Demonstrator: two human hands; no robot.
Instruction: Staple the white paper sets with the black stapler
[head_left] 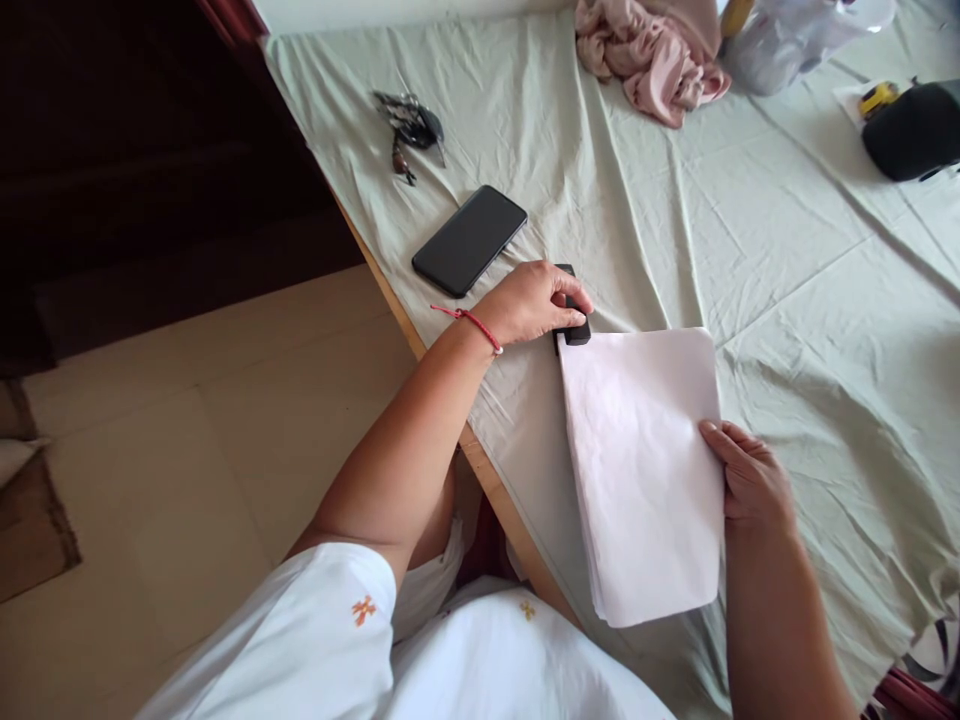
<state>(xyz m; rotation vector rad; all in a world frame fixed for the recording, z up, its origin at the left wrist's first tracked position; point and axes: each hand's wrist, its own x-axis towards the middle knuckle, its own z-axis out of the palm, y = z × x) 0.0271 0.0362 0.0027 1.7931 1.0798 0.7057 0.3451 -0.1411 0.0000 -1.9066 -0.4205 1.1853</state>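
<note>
**White sheets going under the stapler**

White paper, a stack of sheets (641, 470), is lying on the pale green cloth (787, 260) near the table's edge, its far left corner tucked into a small black stapler (574, 322). The left hand (532, 303) is pressing down, fingers curled over the stapler's top. The right hand (746, 478) is resting flat on the stack's right edge, steadying it. Whether a staple is already in cannot be told. A phone (469, 240) and keys (410, 127) are lying well apart.
</note>
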